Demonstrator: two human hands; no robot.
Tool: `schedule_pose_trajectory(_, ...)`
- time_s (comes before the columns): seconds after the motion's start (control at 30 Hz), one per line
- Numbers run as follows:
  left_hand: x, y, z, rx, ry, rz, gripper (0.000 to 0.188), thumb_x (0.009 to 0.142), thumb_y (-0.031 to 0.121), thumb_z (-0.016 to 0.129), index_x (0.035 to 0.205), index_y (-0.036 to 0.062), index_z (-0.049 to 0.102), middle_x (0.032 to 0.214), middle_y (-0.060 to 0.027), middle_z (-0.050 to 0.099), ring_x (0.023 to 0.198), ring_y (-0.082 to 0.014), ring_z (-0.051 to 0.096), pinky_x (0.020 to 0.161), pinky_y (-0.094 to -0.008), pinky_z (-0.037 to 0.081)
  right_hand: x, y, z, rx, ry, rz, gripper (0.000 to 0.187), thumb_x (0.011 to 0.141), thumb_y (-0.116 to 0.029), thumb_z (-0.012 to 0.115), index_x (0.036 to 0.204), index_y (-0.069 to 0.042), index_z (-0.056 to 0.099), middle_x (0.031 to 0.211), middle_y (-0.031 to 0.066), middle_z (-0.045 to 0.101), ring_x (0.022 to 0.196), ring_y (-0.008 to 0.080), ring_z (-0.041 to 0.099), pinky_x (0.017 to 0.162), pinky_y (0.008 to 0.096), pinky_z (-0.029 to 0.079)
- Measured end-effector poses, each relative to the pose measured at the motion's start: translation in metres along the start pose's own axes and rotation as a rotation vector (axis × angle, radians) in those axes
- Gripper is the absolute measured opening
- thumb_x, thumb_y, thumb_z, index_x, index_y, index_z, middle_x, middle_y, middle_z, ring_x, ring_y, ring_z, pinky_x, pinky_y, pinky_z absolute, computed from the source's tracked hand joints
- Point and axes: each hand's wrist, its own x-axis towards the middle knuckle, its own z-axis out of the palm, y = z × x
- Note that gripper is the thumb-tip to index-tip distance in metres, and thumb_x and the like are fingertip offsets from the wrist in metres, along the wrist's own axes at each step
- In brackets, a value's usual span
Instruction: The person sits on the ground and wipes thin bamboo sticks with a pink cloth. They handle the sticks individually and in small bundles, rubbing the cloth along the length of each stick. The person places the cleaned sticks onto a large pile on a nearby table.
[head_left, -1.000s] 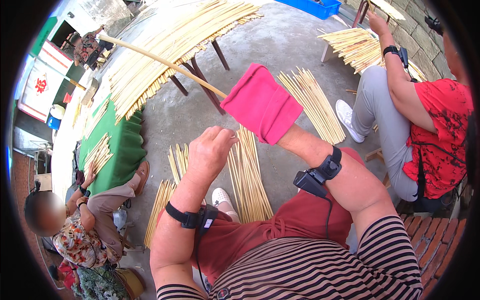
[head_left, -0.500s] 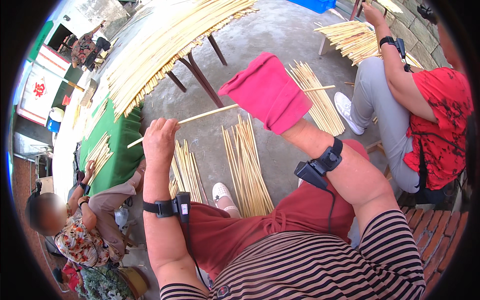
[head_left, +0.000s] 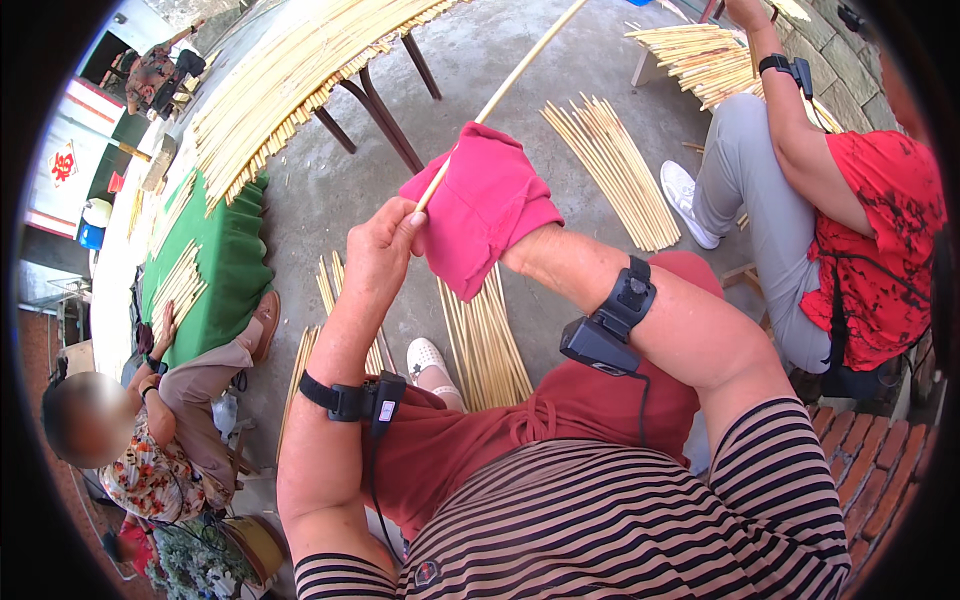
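- I read the clock from the middle of my view, twelve at the top. The pale stick (head_left: pixel 530 62) leaves my left hand (head_left: pixel 382 238) at ten o'clock and slants toward one, out past the upper edge.
- My left hand is pinched narrow, thumb and fingers around the stick. It looks like a light hold near one end; if that pinch loosens, I judge the long overhang could swing the stick down.
- My right hand is hidden inside the pink cloth (head_left: pixel 495 200) at twelve o'clock, so I cannot tell whether it grips. The stick lies against that cloth; uneven pressure through it could let the stick twist or skid.
- The cloth's folds are loose. A rough spot on the stick could snag one and bunch it; the bare left fingers could pick up a splinter.
- I cannot see the far tip, so a quick sweep toward two o'clock could catch the co-worker (head_left: pixel 885 250) seated near three.
- The black cable (head_left: pixel 645 408) hangs at four o'clock; a wide reach could tug it.
- At six o'clock a stick bundle (head_left: pixel 488 345) lies beside my white shoe (head_left: pixel 428 358); a shifted foot could scatter it.
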Motion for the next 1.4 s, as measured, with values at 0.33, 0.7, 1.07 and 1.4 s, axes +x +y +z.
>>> schedule_pose_trajectory(0.33,0.011,-0.045,-0.074,0.122,-0.194,-0.161,0.01,0.092,0.011,0.059,0.087,0.0041,0.064,0.063,0.0022,0.055,0.06,-0.0067,0.048,0.056,-0.024,0.041,0.015,0.006,-0.046,1.103,0.537,0.193,0.014,0.095,-0.021,0.056,0.096,-0.007,0.058,0.093,0.0084,0.066,0.083,0.0208,0.064,0.077,0.0356,0.054)
schedule_pose_trajectory(0.7,-0.026,-0.116,-0.162,-0.322,-0.009,-0.456,0.013,0.095,0.013,0.056,0.095,0.0016,0.064,0.072,-0.0023,0.061,0.06,-0.0096,0.057,0.06,-0.0234,0.052,0.038,0.079,-0.097,1.355,1.099,0.097,0.025,0.098,-0.032,0.054,0.11,-0.01,0.055,0.109,0.0047,0.061,0.102,0.0211,0.06,0.09,0.0383,0.051)
schedule_pose_trajectory(1.07,0.007,-0.012,-0.013,-0.709,-0.407,-0.343,0.021,0.099,0.024,0.052,0.097,0.006,0.063,0.062,0.004,0.05,0.048,-0.0029,0.033,0.044,-0.0187,0.023,0.005,-0.013,0.016,1.405,0.301,0.416,0.018,0.093,-0.026,0.057,0.096,-0.009,0.053,0.087,0.0066,0.058,0.074,0.0186,0.058,0.065,0.0324,0.05)
schedule_pose_trajectory(1.4,0.004,-0.079,-0.095,-0.528,-0.518,-0.446,0.011,0.091,0.017,0.063,0.092,0.0054,0.061,0.059,0.0012,0.05,0.044,-0.0038,0.034,0.039,-0.0196,0.02,0.029,0.027,-0.048,1.693,0.616,0.264,0.016,0.093,-0.02,0.057,0.102,-0.01,0.048,0.084,0.0117,0.059,0.071,0.0262,0.059,0.061,0.0407,0.053)
